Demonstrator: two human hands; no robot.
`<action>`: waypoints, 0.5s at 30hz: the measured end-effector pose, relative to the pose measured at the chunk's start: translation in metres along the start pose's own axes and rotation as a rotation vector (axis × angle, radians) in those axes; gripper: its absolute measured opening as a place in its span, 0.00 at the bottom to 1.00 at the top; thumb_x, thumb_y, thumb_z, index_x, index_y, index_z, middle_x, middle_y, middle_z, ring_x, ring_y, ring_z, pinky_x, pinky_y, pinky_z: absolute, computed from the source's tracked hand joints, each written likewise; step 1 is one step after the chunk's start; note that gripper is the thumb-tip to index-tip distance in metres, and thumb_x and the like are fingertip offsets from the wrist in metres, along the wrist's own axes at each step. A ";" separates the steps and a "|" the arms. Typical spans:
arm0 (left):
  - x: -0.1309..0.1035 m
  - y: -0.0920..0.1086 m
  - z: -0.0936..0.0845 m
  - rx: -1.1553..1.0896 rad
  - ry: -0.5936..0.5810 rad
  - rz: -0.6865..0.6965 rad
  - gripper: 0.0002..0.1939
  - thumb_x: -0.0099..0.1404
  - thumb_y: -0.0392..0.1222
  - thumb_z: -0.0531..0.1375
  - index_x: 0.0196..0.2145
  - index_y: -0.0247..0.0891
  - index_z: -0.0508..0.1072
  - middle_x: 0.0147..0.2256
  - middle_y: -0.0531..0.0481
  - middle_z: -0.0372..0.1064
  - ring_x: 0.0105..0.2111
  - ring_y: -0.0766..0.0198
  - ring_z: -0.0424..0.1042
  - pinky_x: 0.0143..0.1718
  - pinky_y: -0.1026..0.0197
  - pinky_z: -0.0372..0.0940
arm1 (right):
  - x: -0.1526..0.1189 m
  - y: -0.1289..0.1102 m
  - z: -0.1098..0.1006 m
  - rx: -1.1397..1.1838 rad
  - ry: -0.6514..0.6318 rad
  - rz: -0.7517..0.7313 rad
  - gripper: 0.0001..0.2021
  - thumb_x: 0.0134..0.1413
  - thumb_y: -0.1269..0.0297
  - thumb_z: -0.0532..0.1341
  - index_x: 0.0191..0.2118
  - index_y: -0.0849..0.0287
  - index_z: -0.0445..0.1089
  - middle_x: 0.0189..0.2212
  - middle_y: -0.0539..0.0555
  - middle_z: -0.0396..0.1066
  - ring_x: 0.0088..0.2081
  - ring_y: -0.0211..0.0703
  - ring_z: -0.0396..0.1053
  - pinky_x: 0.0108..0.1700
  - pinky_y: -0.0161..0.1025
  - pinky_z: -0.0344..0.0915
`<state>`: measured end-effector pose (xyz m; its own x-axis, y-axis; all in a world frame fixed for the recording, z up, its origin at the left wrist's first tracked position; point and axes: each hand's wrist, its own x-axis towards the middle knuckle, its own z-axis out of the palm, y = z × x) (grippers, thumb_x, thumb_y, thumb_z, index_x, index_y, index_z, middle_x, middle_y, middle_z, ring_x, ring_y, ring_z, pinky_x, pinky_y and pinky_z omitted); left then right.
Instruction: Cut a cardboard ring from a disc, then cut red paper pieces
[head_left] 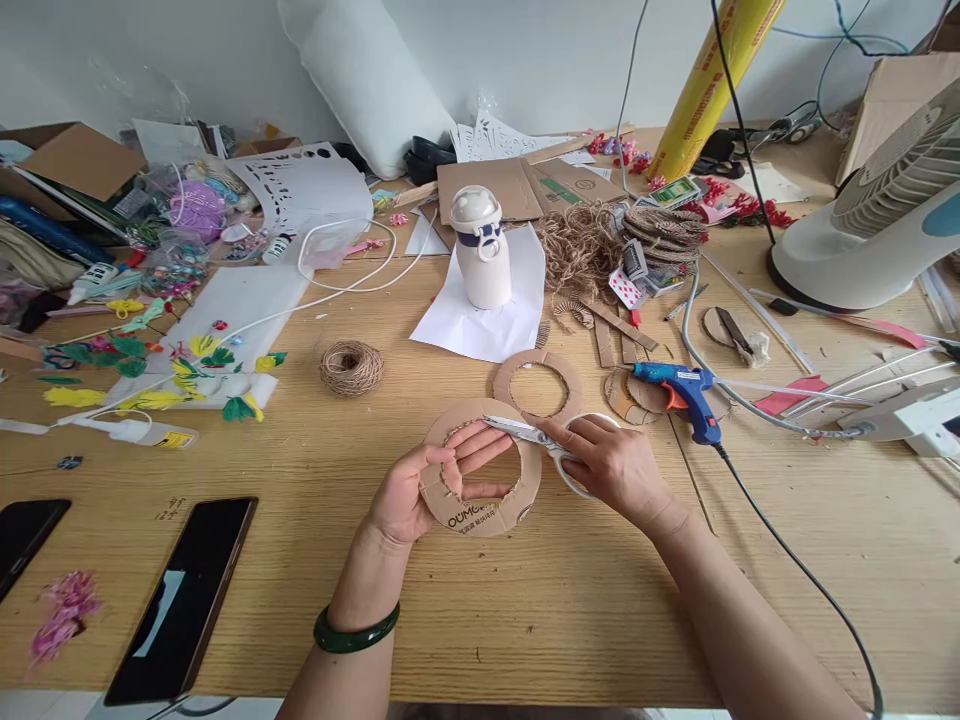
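A cardboard ring [517,508] with printed letters and a ragged inner edge is held by my left hand [412,490], thumb on top and fingers showing through the hole from beneath. My right hand [619,465] is closed round the white handles of the scissors [517,429], whose blades point left across the ring's upper right part. Just behind lies a second cardboard ring [571,384], flat on the table. To the right of it, a blue glue gun [686,388] rests near cardboard pieces. A ball of twine [351,368] sits to the left.
A white bottle [486,270] stands on white paper [442,325] behind the rings. A phone [184,600] lies at the front left. The glue gun's black cable [787,560] runs down the right side. A white fan [862,220] stands at the back right.
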<state>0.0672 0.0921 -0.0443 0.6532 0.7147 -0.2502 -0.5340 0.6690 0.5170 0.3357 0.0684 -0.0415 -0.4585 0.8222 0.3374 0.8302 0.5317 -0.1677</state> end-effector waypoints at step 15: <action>0.000 -0.002 -0.001 0.001 0.003 -0.035 0.25 0.66 0.35 0.47 0.60 0.32 0.66 0.67 0.38 0.54 0.70 0.42 0.31 0.60 0.25 0.52 | 0.005 0.004 -0.003 -0.025 0.040 -0.011 0.23 0.60 0.70 0.59 0.61 0.51 0.67 0.33 0.51 0.73 0.37 0.43 0.66 0.30 0.38 0.57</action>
<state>0.0675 0.0909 -0.0455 0.6698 0.6913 -0.2711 -0.5103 0.6937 0.5082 0.3378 0.0735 -0.0375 -0.4551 0.8071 0.3762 0.8328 0.5354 -0.1411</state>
